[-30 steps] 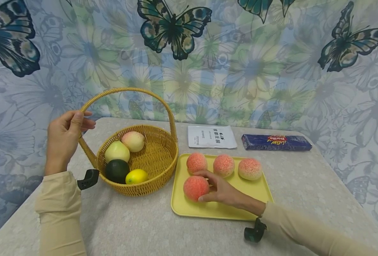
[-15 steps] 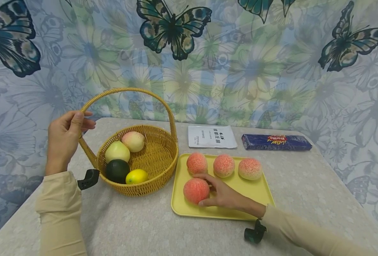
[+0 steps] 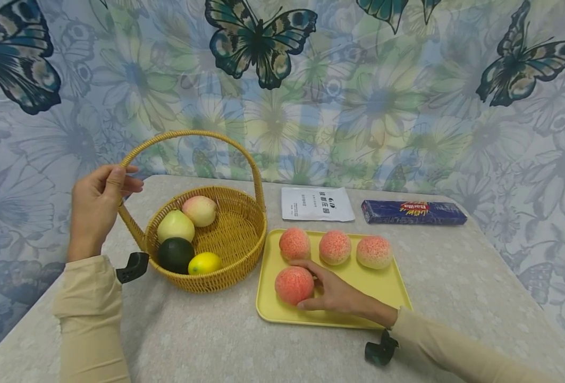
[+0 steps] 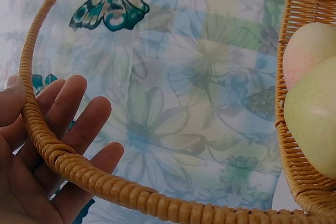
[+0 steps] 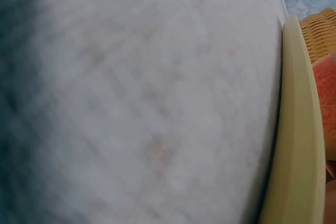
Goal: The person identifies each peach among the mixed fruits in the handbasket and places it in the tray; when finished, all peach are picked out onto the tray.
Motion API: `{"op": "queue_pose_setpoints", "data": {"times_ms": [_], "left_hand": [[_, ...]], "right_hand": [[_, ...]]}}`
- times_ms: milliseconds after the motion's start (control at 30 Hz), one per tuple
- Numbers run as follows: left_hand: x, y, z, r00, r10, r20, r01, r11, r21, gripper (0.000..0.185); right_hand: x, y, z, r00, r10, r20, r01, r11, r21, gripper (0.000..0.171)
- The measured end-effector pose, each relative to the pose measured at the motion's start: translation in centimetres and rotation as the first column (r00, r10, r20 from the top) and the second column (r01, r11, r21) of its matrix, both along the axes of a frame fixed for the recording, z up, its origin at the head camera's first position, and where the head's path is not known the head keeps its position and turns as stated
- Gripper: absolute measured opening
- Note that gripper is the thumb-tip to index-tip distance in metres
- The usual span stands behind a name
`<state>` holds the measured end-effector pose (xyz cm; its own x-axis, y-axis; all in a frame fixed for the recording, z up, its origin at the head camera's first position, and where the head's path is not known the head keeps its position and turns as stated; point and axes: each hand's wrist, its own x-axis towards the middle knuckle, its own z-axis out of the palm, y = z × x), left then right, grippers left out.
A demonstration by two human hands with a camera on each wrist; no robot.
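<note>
Right hand (image 3: 337,291) grasped round red peach (image 3: 293,285), which had shifted slightly nearer on rectangular yellow tray (image 3: 380,282), suggesting placement; left hand (image 3: 91,205) held arched golden wicker handle (image 3: 191,133).

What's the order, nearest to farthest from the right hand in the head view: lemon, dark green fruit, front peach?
1. Front peach: just left, held by the right hand.
2. Lemon: near side of the basket.
3. Dark green fruit: in the basket, left of the lemon.

Room inside the basket (image 3: 238,230), handle (image 3: 193,133) above
</note>
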<state>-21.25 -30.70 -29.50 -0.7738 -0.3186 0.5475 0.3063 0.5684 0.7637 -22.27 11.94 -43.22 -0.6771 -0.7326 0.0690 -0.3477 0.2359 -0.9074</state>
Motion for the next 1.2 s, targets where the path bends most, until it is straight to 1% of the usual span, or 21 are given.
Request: {"op": "queue_pose_setpoints", "data": {"times_ms": [133, 333, 500, 800, 1000, 1200], "left_hand": [[0.0, 0.0, 0.0, 1.0, -0.004, -0.006, 0.004, 1.0, 0.0, 0.041], [-0.1, -0.1, 0.1, 1.0, -0.006, -0.014, 0.006, 1.0, 0.0, 0.041], [-0.1, 0.0, 0.1, 1.0, -0.004, -0.014, 0.005, 1.0, 0.001, 0.041], [0.0, 0.0, 0.1, 1.0, -0.008, -0.015, 0.008, 1.0, 0.001, 0.041], [0.0, 0.0, 0.0, 1.0, -0.013, -0.014, 0.013, 1.0, 0.004, 0.041], [0.0, -0.1, 0.0, 1.0, -0.014, -0.012, 0.014, 1.0, 0.002, 0.042]], "right_hand": [[-0.1, 0.0, 0.2, 1.0, 0.005, 0.004, -0.005, 1.0, 0.018, 0.077], [-0.4, 0.0, 0.4, 1.0, 0.009, 0.002, -0.009, 1.0, 0.011, 0.07], [-0.5, -0.2, 0.6, 1.0, 0.008, 0.003, -0.008, 1.0, 0.012, 0.069], [-0.6, -0.4, 1.1, 1.0, 0.016, -0.017, -0.015, 1.0, 0.024, 0.063], [-0.5, -0.6, 1.2, 1.0, 0.016, -0.013, -0.016, 1.0, 0.022, 0.062], [-0.6, -0.9, 1.3, 0.999, 0.009, -0.04, -0.008, 0.999, 0.031, 0.061]]}}
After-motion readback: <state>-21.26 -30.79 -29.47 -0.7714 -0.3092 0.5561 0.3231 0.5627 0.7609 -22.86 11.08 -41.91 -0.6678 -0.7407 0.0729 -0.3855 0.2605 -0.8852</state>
